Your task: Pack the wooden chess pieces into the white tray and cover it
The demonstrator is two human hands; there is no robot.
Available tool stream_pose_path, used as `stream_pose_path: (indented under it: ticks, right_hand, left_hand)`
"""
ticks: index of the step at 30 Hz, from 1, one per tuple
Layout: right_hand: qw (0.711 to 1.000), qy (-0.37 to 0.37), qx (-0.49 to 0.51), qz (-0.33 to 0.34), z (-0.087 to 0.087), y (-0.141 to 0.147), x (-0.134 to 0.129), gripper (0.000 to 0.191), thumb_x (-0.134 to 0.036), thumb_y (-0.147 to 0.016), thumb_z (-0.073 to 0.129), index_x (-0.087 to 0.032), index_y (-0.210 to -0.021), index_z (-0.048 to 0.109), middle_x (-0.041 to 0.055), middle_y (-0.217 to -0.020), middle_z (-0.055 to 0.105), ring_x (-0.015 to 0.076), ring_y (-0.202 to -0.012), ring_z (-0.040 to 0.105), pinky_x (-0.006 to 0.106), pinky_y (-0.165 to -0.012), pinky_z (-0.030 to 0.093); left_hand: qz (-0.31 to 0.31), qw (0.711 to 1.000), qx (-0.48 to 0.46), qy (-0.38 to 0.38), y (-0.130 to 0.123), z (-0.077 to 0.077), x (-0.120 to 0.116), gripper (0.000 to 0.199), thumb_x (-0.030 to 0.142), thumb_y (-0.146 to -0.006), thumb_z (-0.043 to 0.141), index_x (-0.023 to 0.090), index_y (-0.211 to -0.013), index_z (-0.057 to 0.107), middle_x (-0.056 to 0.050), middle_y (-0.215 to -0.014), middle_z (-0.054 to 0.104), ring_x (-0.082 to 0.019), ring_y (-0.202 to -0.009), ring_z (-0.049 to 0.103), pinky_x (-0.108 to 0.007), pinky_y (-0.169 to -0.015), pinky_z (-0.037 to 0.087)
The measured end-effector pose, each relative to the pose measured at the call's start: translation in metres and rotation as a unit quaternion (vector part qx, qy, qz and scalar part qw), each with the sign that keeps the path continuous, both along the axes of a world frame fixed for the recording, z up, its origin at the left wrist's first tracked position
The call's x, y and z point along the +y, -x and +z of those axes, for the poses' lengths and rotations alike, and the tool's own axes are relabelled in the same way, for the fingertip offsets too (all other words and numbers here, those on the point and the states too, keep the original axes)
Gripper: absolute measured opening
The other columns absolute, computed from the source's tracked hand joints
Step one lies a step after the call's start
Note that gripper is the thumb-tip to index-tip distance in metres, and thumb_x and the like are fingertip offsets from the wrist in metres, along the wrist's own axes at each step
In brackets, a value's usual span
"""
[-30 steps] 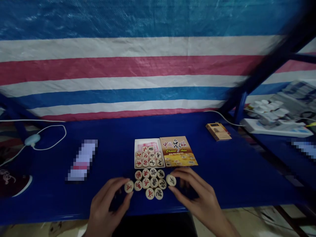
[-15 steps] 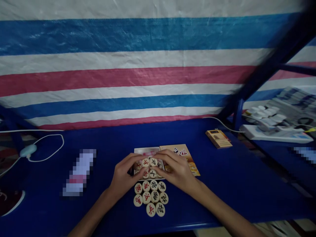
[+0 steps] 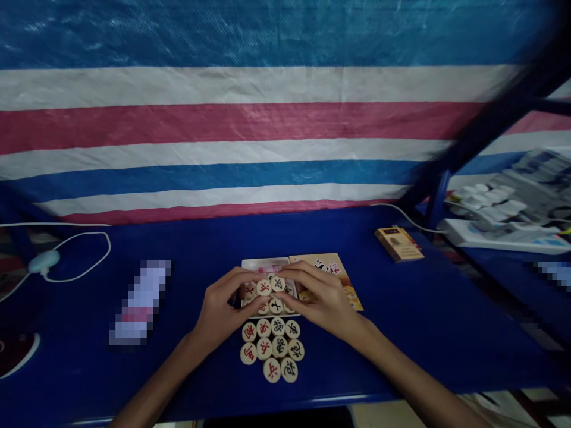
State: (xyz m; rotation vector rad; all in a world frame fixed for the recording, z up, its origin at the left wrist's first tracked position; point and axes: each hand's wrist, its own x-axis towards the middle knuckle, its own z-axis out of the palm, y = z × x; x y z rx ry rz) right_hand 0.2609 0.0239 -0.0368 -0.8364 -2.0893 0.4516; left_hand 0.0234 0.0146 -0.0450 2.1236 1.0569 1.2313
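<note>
My left hand (image 3: pixel 225 303) is closed, thumb and fingers pinching a round Chinese chess piece with a red character (image 3: pixel 263 288). Pressed beside it, a chess piece with a black character (image 3: pixel 278 284) sits between the thumb and fingers of my right hand (image 3: pixel 323 297). Both are held over a shallow white box (image 3: pixel 250 263), which has several more pieces inside, partly hidden by my hands. In front of the box lie rows of loose pieces, red ones such as the horse piece (image 3: pixel 248 353) on the left and black ones (image 3: pixel 289 370) on the right.
A printed yellow lid (image 3: pixel 345 270) lies right of the box. Farther right are a small yellow pack (image 3: pixel 399 244) and a power strip (image 3: pixel 504 233) with a white cable. A blurred-out flat object (image 3: pixel 140 303) and a corded pale-blue device (image 3: pixel 43 261) lie left on the blue table (image 3: pixel 200 244).
The camera view has tilted slightly down, so the backdrop and table sit higher in the picture. Both hands still pinch the same two pieces over the box.
</note>
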Motion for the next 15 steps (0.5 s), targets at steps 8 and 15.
stream_pose_path:
  ticks: [8, 15]
  right_hand:
    - [1.000, 0.001, -0.018, 0.016, -0.0014, 0.0000, 0.0019, 0.035, -0.026, -0.094, 0.070, -0.025, -0.128, 0.064, 0.0064, -0.115, 0.070, 0.0188, -0.108, 0.067, 0.035, -0.090, 0.059]
    - [1.000, 0.004, -0.021, 0.012, -0.0031, -0.0018, 0.0028, 0.035, -0.027, -0.094, 0.069, -0.024, -0.128, 0.064, 0.0066, -0.118, 0.070, 0.0199, -0.108, 0.067, 0.036, -0.091, 0.059]
  left_hand:
    - [0.014, 1.000, 0.000, 0.010, 0.0011, -0.0019, 0.0013, 0.024, 0.026, -0.087, 0.077, 0.023, -0.108, 0.067, 0.000, -0.090, 0.065, -0.009, -0.063, 0.051, -0.023, -0.056, 0.044]
    - [0.010, 1.000, 0.003, 0.020, 0.0021, -0.0041, 0.0039, 0.025, 0.029, -0.087, 0.076, 0.023, -0.109, 0.066, -0.001, -0.091, 0.065, -0.011, -0.067, 0.055, -0.025, -0.057, 0.045]
